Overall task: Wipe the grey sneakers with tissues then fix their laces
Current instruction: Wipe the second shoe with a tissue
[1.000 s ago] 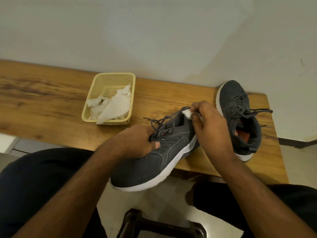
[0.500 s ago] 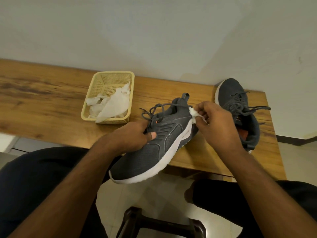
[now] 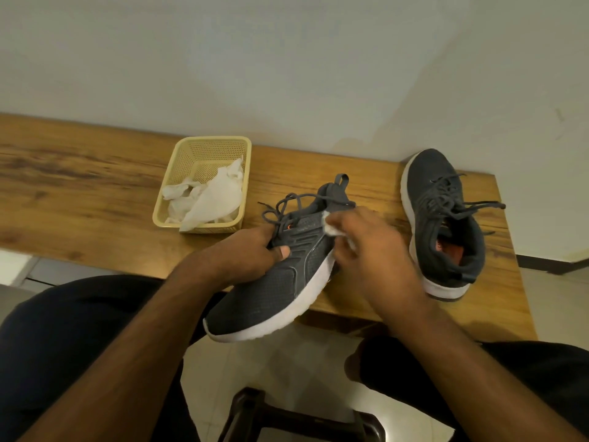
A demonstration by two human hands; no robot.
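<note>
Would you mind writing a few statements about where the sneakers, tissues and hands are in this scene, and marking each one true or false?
1. The left hand grips the held sneaker near its laces. True.
2. The right hand is empty. False: it holds a crumpled tissue against the held sneaker's side.
3. The second sneaker rests on the wooden table. True.
4. The yellow basket holds no tissues. False: white tissues lie in it.
5. The second sneaker's laces are neatly tied. False: they lie loose, with ends trailing off to the side.
</note>
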